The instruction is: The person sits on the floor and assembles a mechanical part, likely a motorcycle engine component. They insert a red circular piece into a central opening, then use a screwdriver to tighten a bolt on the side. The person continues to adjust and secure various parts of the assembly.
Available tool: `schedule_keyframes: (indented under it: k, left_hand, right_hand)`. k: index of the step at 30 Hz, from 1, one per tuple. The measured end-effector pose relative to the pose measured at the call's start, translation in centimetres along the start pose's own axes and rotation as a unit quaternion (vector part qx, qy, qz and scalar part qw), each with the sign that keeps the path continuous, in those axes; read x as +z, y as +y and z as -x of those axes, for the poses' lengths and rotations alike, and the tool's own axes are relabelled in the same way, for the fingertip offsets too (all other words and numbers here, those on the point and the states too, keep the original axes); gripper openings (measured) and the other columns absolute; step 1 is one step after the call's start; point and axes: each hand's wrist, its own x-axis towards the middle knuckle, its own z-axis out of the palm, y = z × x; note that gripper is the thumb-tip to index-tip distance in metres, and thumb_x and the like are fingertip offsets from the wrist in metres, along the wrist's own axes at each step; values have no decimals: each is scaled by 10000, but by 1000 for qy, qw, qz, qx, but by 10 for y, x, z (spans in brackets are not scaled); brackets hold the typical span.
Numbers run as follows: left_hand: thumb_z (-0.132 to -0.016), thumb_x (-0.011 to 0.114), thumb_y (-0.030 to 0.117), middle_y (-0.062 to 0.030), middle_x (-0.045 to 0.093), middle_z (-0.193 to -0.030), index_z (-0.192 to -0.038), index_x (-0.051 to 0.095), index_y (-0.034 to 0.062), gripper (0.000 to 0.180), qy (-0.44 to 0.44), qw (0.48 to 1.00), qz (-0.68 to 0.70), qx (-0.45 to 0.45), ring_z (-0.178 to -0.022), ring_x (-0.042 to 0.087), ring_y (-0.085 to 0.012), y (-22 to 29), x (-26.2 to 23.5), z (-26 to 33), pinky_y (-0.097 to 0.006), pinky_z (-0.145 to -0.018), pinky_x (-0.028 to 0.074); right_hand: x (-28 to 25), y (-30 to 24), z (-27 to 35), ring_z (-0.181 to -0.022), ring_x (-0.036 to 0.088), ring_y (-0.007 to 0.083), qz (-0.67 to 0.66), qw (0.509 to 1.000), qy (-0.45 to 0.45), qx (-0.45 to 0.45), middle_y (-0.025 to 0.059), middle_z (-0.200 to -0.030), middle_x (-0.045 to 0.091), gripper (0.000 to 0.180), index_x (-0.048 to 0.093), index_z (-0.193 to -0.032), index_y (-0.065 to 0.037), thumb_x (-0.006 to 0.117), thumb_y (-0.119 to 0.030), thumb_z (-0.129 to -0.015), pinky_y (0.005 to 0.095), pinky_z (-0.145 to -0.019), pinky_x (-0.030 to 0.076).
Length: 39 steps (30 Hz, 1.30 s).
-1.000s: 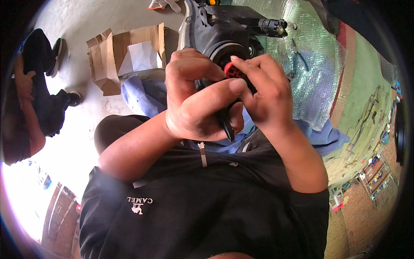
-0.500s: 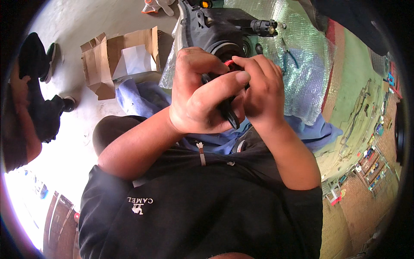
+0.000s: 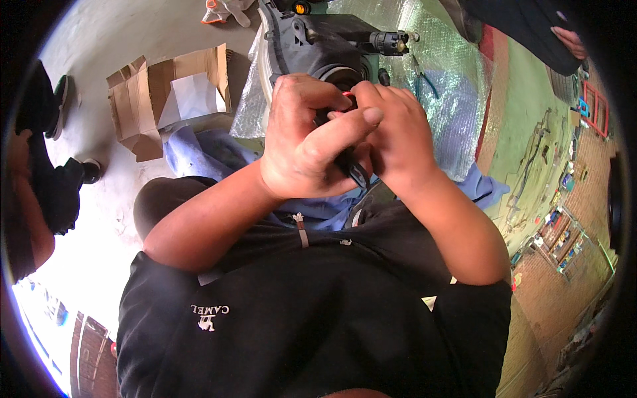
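Floor [image 3: 142, 33] stretches beyond hands [image 3: 298, 142] gripping a black piece [image 3: 359, 174], shirt [image 3: 318, 318] white-lettered.

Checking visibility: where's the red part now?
Head view, upper middle: a sliver of the red part shows between the left hand and right hand, just below the black housing in the picture.

Head-worn fisheye view, facing down (edges bowed), close above left hand [image 3: 302, 142], right hand [image 3: 403, 140].

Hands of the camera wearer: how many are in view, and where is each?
2: the left hand, upper middle, curled around a black part; the right hand, just right of it, near a red piece. Some fingers are hidden.
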Motion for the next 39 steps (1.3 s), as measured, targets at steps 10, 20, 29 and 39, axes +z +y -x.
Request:
schedule_keyframes:
  k: [10,20,29,39]
  left_hand:
    - [-529,806,79,-105,514,-985,-1218,590,152,726,-1,1000,0,6,-841,528,-251,1,-2,-1,-356,-683,446]
    - [-528,829,80,-103,521,-1015,-1252,569,144,773,-7,1000,-10,16,-873,532,-244,-1,-1,0,-360,-710,452]
    - [-532,806,53,-99,505,-1020,-1262,556,149,778,2,1000,7,12,-876,526,-239,-1,1,2,-356,-700,433]
    - [-537,762,-3,-101,500,-995,-1262,540,113,767,-11,999,-34,37,-872,520,-241,3,1,-3,-354,-692,427]
  right_hand:
    - [7,2,4,-786,626,379,24,999,23,9,157,-778,620,432,537,-833,-51,568,-476,-904,474,-731,471]
    - [2,5,4,-803,616,384,18,1000,18,8,166,-797,620,408,536,-832,-34,656,-423,-858,478,-736,483]
    - [6,4,5,-766,643,355,45,999,-1,13,146,-756,647,434,548,-843,-58,604,-486,-883,469,-723,484]
    - [18,8,8,-618,655,366,83,995,25,44,144,-618,633,455,563,-810,-81,592,-526,-896,473,-616,510]
